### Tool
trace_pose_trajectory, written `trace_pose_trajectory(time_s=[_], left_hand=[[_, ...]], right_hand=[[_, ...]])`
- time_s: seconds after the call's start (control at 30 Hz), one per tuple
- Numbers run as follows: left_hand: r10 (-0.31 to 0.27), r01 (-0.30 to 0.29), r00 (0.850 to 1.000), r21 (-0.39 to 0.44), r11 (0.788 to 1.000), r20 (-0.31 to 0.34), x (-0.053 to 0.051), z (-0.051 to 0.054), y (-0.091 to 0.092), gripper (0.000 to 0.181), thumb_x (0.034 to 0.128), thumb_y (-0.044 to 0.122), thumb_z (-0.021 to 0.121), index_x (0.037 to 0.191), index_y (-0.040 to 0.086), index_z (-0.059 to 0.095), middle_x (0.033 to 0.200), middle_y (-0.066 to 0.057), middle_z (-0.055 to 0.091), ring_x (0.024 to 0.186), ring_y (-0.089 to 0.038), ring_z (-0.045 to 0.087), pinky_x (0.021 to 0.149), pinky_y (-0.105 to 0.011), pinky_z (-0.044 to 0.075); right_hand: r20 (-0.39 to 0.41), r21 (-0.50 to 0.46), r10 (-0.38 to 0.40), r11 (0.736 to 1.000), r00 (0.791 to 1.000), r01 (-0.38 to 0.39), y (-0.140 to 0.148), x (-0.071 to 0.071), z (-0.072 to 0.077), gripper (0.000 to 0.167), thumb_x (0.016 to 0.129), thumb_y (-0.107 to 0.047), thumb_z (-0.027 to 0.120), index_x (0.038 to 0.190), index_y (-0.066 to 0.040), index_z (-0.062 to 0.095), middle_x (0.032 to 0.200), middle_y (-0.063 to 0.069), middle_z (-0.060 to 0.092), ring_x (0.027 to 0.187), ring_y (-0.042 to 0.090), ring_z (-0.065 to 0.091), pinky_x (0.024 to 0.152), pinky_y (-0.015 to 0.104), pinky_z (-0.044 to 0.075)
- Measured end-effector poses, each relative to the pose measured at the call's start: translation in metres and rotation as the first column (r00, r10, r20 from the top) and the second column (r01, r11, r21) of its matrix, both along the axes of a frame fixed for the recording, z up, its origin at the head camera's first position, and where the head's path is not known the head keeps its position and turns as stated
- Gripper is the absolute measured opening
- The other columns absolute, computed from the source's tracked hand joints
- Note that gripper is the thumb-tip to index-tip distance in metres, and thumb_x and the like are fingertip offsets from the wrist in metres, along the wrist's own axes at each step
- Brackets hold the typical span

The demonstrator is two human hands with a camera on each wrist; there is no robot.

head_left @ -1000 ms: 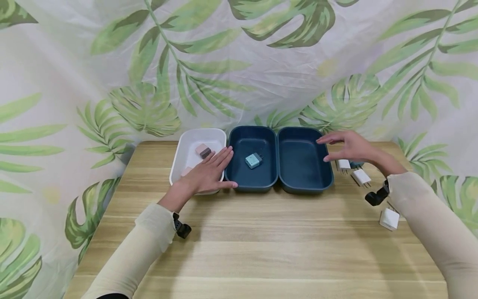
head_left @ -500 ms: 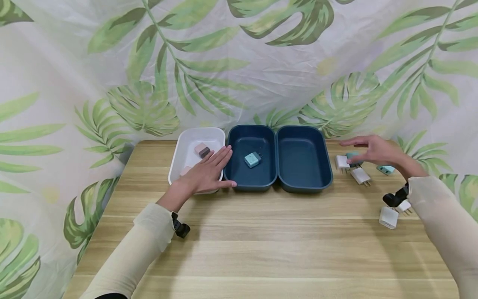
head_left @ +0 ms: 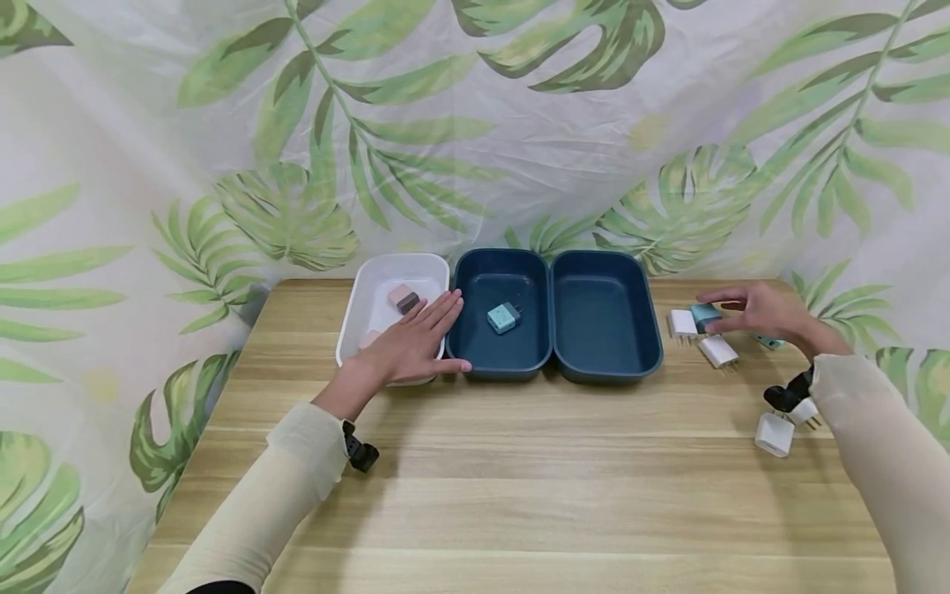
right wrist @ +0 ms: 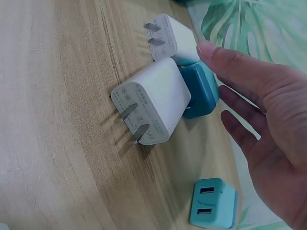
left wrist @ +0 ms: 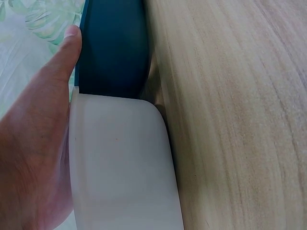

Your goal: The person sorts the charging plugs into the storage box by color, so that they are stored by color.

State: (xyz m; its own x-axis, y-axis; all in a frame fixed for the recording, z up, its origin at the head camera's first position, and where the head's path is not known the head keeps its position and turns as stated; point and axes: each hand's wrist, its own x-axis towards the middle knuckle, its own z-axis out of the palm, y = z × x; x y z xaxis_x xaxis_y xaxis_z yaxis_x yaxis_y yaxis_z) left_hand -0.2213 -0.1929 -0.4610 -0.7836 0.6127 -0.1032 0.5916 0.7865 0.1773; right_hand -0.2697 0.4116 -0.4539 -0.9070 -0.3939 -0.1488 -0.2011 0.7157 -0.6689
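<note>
My left hand (head_left: 406,346) lies flat with fingers spread over the right side of the white box (head_left: 355,309), its fingertips at the rim of the middle blue box (head_left: 500,373). In the left wrist view the thumb of my left hand (left wrist: 36,143) reaches the blue rim. My right hand (head_left: 764,313) is around a teal charger (head_left: 703,317), thumb and fingers apart on either side of it. The right wrist view has this charger (right wrist: 200,88) against two white chargers (right wrist: 158,98), near the fingers of my right hand (right wrist: 273,115); no firm grip shows.
A teal charger (head_left: 505,318) lies in the middle box, and a pink-and-grey one (head_left: 403,299) in the white box. The right blue box (head_left: 604,375) adjoins the middle one. Two white chargers (head_left: 774,435) sit by the right forearm; another teal charger (right wrist: 213,203) lies below my right hand.
My right hand has moved right, from the right blue box's edge to the teal charger among the white ones, its thumb now lower beside it. The left hand stays in place.
</note>
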Motion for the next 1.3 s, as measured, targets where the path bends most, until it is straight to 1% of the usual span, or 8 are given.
trace_pose_trajectory(time_s=[0.13, 0.3, 0.53, 0.73, 0.9, 1.13, 1.2, 1.3], left_hand=[[0.004, -0.004, 1.000, -0.001, 1.000, 0.003, 0.000, 0.000, 0.000, 0.111, 0.0972, 0.081, 0.046, 0.171, 0.007, 0.009, 0.180, -0.006, -0.001, 0.165, -0.021, -0.002, 0.133, -0.049, 0.006], [0.002, -0.002, 1.000, 0.003, 1.000, 0.004, 0.000, 0.000, 0.001, 0.109, 0.0986, 0.077, 0.049, 0.171, 0.007, 0.010, 0.180, -0.006, 0.000, 0.165, -0.022, -0.001, 0.133, -0.049, 0.007], [0.011, -0.010, 1.000, -0.016, 1.000, 0.012, 0.001, 0.000, 0.002, 0.109, 0.0980, 0.078, 0.049, 0.171, 0.010, 0.005, 0.179, -0.003, -0.005, 0.165, -0.019, -0.004, 0.133, -0.047, 0.005], [0.002, -0.002, 1.000, -0.004, 1.000, 0.001, 0.000, 0.002, 0.002, 0.109, 0.0983, 0.076, 0.051, 0.171, 0.011, 0.003, 0.180, -0.008, 0.002, 0.165, -0.022, -0.001, 0.133, -0.049, 0.008], [0.001, -0.001, 1.000, -0.009, 1.000, 0.001, 0.000, 0.000, 0.001, 0.110, 0.0976, 0.080, 0.047, 0.171, 0.011, 0.002, 0.180, -0.006, -0.001, 0.165, -0.022, -0.001, 0.133, -0.049, 0.007], [0.009, -0.009, 1.000, -0.013, 1.000, 0.013, 0.001, -0.001, 0.000, 0.111, 0.0964, 0.083, 0.043, 0.171, 0.013, 0.000, 0.179, -0.003, -0.005, 0.165, -0.019, -0.004, 0.133, -0.048, 0.005], [0.013, -0.013, 1.000, -0.013, 1.000, 0.020, 0.001, -0.001, 0.000, 0.110, 0.0969, 0.082, 0.044, 0.171, 0.014, -0.001, 0.179, -0.001, -0.007, 0.165, -0.019, -0.005, 0.133, -0.047, 0.004], [0.013, -0.013, 1.000, -0.009, 1.000, 0.020, 0.001, -0.001, 0.000, 0.110, 0.0973, 0.081, 0.045, 0.171, 0.013, 0.001, 0.179, -0.002, -0.006, 0.165, -0.020, -0.004, 0.133, -0.048, 0.004]], right_hand=[[-0.005, -0.020, -0.021, 1.000, 1.000, 0.021, 0.003, -0.002, -0.005, 0.055, 0.091, -0.015, 0.085, 0.140, 0.003, 0.066, 0.144, 0.028, 0.062, 0.108, 0.003, 0.067, 0.081, 0.012, 0.052], [-0.022, -0.007, -0.027, 1.000, 0.999, 0.027, 0.002, -0.003, -0.008, 0.053, 0.090, -0.014, 0.087, 0.136, 0.004, 0.069, 0.140, 0.029, 0.064, 0.105, -0.001, 0.066, 0.079, 0.011, 0.051], [-0.059, 0.050, -0.025, 0.998, 0.998, 0.028, 0.001, -0.005, -0.012, 0.051, 0.088, -0.010, 0.088, 0.133, 0.006, 0.070, 0.133, 0.030, 0.068, 0.095, 0.000, 0.063, 0.075, 0.011, 0.049], [-0.043, 0.043, -0.035, 0.998, 0.998, 0.037, -0.001, -0.005, -0.013, 0.051, 0.088, -0.010, 0.088, 0.133, 0.007, 0.070, 0.133, 0.031, 0.067, 0.095, 0.003, 0.064, 0.074, 0.015, 0.052], [-0.031, 0.061, -0.040, 0.997, 0.999, 0.041, -0.002, -0.005, -0.013, 0.051, 0.089, -0.012, 0.088, 0.133, 0.005, 0.070, 0.134, 0.030, 0.067, 0.095, 0.004, 0.063, 0.075, 0.014, 0.051], [0.000, 0.026, -0.059, 0.998, 0.998, 0.059, -0.001, -0.006, -0.015, 0.054, 0.089, -0.013, 0.088, 0.135, 0.007, 0.068, 0.135, 0.031, 0.066, 0.097, 0.002, 0.065, 0.075, 0.016, 0.054], [-0.007, 0.039, -0.058, 0.998, 0.998, 0.058, 0.000, -0.006, -0.013, 0.055, 0.090, -0.015, 0.087, 0.136, 0.006, 0.067, 0.133, 0.031, 0.067, 0.096, 0.004, 0.066, 0.075, 0.017, 0.054], [-0.023, 0.083, -0.065, 0.994, 0.998, 0.067, -0.001, -0.007, -0.008, 0.058, 0.091, -0.021, 0.087, 0.139, 0.004, 0.066, 0.132, 0.029, 0.068, 0.097, 0.013, 0.067, 0.074, 0.019, 0.053]])
